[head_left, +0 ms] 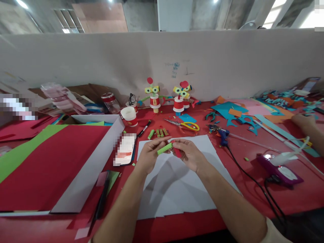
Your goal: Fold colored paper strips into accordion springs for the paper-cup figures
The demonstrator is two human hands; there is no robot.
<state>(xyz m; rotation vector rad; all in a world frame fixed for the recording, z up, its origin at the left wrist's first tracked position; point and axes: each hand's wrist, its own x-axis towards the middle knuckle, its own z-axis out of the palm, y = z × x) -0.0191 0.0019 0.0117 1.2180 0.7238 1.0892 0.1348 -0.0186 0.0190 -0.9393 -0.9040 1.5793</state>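
Head view, green strip (164, 149), fingers (180, 145) obscuring red piece (177, 154), perhaps paper

The left hand (149, 157) grips a green strip (164, 149); the right hand (189, 154) grips a red piece (178, 153) directly adjacent. Both hands are positioned above white paper (177, 192) on the red surface (298, 200). Pleated green pieces (162, 132) and yellow-handled scissors (190, 126) lie beyond the hands. A phone (127, 148) lies left of the paper, a glue gun (224, 137) right. Paper-cup figures (155, 102) stand near the wall (101, 60).

pale partition (101, 57) | red table (301, 199) | grey wall (140, 17) | bright window (273, 15), right
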